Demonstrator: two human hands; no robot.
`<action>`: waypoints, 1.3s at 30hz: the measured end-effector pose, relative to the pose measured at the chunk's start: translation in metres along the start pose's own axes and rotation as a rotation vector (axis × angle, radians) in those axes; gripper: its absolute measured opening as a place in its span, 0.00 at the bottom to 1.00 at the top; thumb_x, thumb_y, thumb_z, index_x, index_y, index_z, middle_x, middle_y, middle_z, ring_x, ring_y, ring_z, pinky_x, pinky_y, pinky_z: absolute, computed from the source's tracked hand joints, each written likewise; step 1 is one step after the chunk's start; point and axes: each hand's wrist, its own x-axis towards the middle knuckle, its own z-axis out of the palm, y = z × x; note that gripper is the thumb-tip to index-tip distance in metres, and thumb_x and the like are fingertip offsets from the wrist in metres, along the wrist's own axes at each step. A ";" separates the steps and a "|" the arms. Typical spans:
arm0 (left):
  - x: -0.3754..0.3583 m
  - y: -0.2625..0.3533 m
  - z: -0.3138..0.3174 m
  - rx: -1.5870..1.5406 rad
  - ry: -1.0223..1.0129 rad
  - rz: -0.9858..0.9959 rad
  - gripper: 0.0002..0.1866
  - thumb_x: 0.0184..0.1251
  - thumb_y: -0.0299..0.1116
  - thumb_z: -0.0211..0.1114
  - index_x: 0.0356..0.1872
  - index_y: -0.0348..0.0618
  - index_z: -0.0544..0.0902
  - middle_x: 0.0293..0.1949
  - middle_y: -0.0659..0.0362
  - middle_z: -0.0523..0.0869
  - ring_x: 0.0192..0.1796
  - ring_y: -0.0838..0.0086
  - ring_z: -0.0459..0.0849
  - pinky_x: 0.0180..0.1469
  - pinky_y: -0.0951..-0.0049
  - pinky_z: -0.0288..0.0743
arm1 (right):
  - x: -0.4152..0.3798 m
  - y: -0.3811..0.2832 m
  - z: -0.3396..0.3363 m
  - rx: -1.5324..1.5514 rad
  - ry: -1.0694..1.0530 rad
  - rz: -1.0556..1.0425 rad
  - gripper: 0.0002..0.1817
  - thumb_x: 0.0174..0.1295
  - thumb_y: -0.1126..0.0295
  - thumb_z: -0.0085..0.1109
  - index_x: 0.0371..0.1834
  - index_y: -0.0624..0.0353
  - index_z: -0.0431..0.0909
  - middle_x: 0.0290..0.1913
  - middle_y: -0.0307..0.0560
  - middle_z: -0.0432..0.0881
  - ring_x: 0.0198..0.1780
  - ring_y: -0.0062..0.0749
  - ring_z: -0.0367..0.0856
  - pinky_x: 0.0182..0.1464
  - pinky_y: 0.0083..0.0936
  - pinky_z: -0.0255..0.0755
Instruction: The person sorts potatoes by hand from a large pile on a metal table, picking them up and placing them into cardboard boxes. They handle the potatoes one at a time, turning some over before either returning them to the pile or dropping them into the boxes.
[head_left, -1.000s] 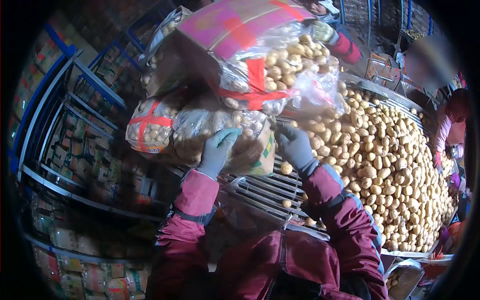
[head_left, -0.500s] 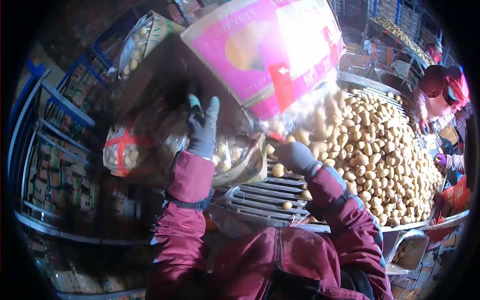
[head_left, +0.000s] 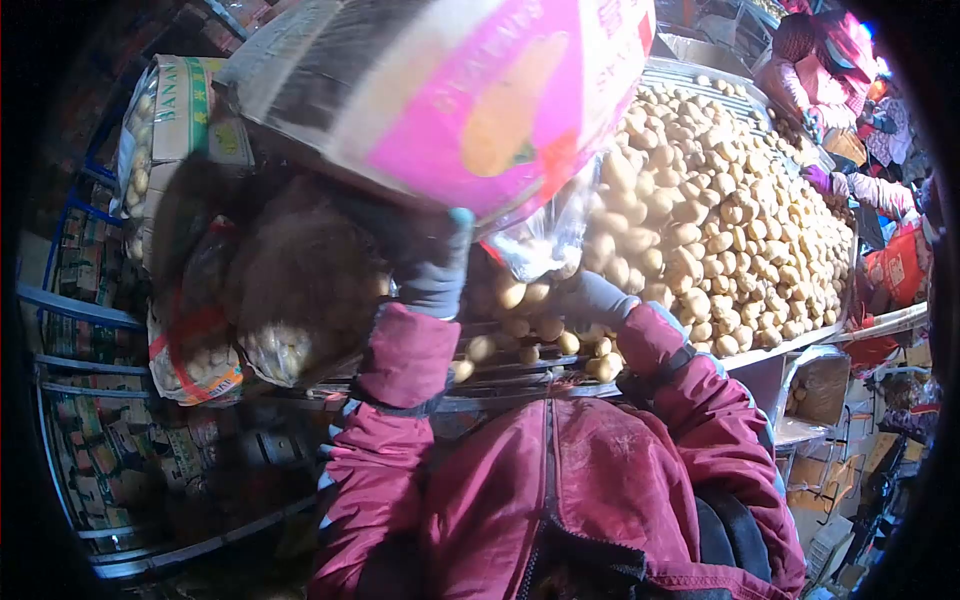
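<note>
Left hand [head_left: 435, 258] at tilted box [head_left: 500, 110]; potatoes [head_left: 735, 235] alongside.

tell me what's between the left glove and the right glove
In the head view, loose potatoes and clear plastic show between the left glove and the right glove, the plastic at the edge of the pink box.

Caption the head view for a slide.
Left gloved hand at the lower edge of a tilted pink carton, right gloved hand beside a heap of loose potatoes.
</note>
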 end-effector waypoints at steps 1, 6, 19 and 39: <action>-0.009 0.003 0.013 0.004 -0.013 0.032 0.72 0.54 0.73 0.78 0.83 0.32 0.48 0.74 0.37 0.67 0.75 0.52 0.70 0.79 0.51 0.62 | 0.011 0.031 0.007 -0.057 0.015 -0.107 0.07 0.64 0.70 0.68 0.43 0.57 0.88 0.32 0.42 0.86 0.39 0.31 0.87 0.40 0.35 0.81; -0.055 -0.041 0.067 -0.229 -0.275 -0.163 0.56 0.56 0.68 0.79 0.75 0.37 0.70 0.63 0.39 0.78 0.64 0.42 0.78 0.66 0.48 0.73 | 0.025 0.071 0.018 -0.763 0.031 -0.254 0.12 0.64 0.62 0.69 0.39 0.61 0.90 0.26 0.47 0.88 0.30 0.32 0.88 0.36 0.31 0.81; -0.042 0.048 0.125 0.215 -0.038 0.320 0.56 0.53 0.73 0.79 0.68 0.31 0.74 0.56 0.40 0.85 0.51 0.45 0.88 0.54 0.53 0.83 | -0.111 0.060 -0.081 0.532 0.312 0.116 0.14 0.72 0.59 0.71 0.42 0.60 0.88 0.24 0.42 0.86 0.22 0.23 0.84 0.25 0.22 0.78; -0.049 0.100 0.267 0.292 -0.296 0.206 0.46 0.64 0.68 0.73 0.67 0.36 0.79 0.59 0.35 0.86 0.56 0.42 0.87 0.61 0.48 0.80 | -0.201 0.174 -0.134 0.772 0.319 0.019 0.14 0.73 0.59 0.71 0.46 0.60 0.89 0.29 0.35 0.86 0.26 0.18 0.82 0.31 0.19 0.77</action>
